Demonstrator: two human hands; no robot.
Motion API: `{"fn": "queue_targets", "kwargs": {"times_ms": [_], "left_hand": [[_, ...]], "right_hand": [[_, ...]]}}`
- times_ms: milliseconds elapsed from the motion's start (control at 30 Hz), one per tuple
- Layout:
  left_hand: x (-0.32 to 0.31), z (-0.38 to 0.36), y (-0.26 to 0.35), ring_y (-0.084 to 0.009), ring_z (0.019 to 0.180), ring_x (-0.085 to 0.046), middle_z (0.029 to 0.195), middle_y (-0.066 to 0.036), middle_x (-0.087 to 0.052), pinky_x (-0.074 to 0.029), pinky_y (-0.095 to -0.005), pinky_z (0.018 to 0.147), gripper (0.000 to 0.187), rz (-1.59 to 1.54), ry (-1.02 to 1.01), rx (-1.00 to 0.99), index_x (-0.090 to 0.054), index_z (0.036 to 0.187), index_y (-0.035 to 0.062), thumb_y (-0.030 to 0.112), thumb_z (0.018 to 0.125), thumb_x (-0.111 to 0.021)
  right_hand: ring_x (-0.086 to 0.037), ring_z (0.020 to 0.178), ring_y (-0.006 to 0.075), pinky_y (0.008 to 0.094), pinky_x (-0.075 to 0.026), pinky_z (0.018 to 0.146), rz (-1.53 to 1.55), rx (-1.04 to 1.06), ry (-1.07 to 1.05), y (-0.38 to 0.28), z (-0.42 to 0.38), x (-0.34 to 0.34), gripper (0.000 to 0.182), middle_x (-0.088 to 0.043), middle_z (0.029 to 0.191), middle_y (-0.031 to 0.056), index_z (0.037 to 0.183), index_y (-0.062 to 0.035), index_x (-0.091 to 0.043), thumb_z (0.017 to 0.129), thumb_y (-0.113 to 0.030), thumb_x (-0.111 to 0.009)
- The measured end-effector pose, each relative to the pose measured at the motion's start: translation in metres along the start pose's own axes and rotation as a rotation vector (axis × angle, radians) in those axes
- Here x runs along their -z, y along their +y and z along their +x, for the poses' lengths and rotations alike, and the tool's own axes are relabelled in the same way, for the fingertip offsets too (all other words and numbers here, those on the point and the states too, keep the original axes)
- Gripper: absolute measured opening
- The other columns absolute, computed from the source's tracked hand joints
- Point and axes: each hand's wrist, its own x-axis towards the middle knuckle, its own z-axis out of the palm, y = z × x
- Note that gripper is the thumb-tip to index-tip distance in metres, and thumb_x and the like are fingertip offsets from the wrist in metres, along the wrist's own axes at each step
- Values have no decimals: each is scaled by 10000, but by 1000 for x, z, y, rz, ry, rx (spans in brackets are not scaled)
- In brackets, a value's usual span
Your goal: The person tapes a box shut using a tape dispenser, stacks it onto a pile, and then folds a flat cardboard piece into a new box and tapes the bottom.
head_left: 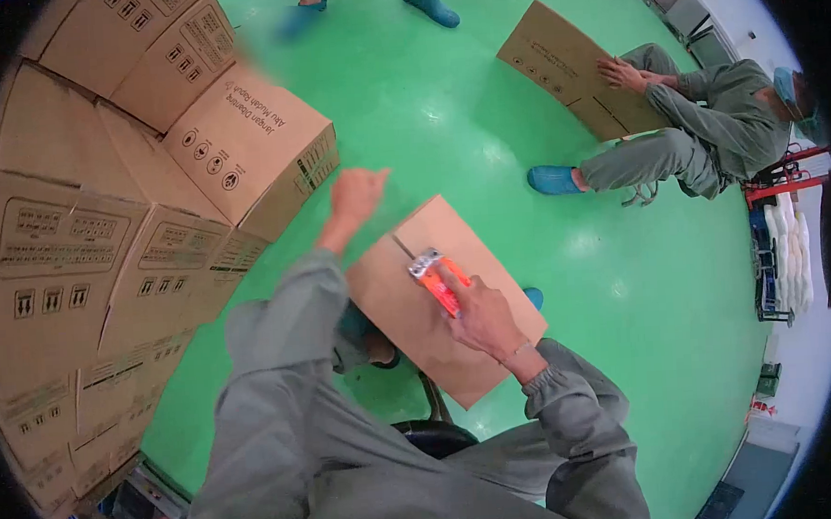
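Observation:
A plain brown cardboard box (429, 334) lies across in front of my knees, with a dark slit near its far left end. My right hand (484, 317) is wrapped round an orange hand tool (443, 284) with a silver metal head. The tool's head rests over the box's upper face, close to the slit. My left hand (356, 204) is raised past the box's left corner, fingers curled in and one digit pointing right. It is blurred, and what it may hold is hidden.
Printed cartons (64, 268) are stacked high on the left, one jutting out (250, 151) near my left hand. On the right, a seated person (700, 132) holds another cardboard box (579, 68). Blue shoes (432, 9) of someone else show at the top. Green floor (645, 341) lies between.

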Motion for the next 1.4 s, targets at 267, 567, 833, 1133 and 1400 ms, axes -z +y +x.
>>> {"fn": "queue_targets", "kwargs": {"times_ms": [267, 567, 833, 1133, 1400], "left_hand": [[-108, -15, -79, -368, 968, -649, 1019, -239, -665, -490, -499, 844, 547, 92, -665, 206, -677, 914, -21, 512, 898, -552], [-94, -22, -75, -389, 1340, -407, 1435, -281, -404, -299, -445, 1127, 946, 229, -722, 177, -364, 1423, -64, 716, 913, -195], [-42, -55, 16, -440, 1268, -463, 1309, -343, -496, -343, -480, 1077, 937, -149, -604, 466, -573, 1229, -92, 719, 909, -230], [-32, -72, 81, -407, 1014, -639, 1029, -279, -669, -480, -478, 892, 867, 188, -315, 486, -705, 1003, -58, 721, 877, -344], [-9, -15, 33, -379, 1198, -549, 1246, -258, -593, -427, -458, 1005, 996, 233, -365, 521, -642, 1166, -53, 824, 808, -333]], "right_hand": [[-628, 758, 405, 471, -535, 676, -8, -2, -154, -17, 51, -10, 762, -570, 885, 241, 1440, -214, -391, 715, -174, -623], [-629, 779, 380, 461, -528, 646, -81, -21, -211, -18, 51, -7, 757, -588, 845, 221, 1410, -259, -426, 693, -157, -648], [-629, 670, 344, 459, -495, 567, 21, 35, -222, -10, 47, -12, 753, -622, 705, 135, 1340, -219, -458, 637, -128, -711], [-645, 816, 348, 454, -541, 642, -160, -276, -585, 85, -182, -2, 752, -563, 1030, 188, 1363, -262, -418, 683, -99, -694], [-611, 776, 410, 452, -537, 644, 125, -115, -86, 154, -177, -146, 905, -455, 1050, 213, 1474, -346, -305, 700, -82, -692]]}}
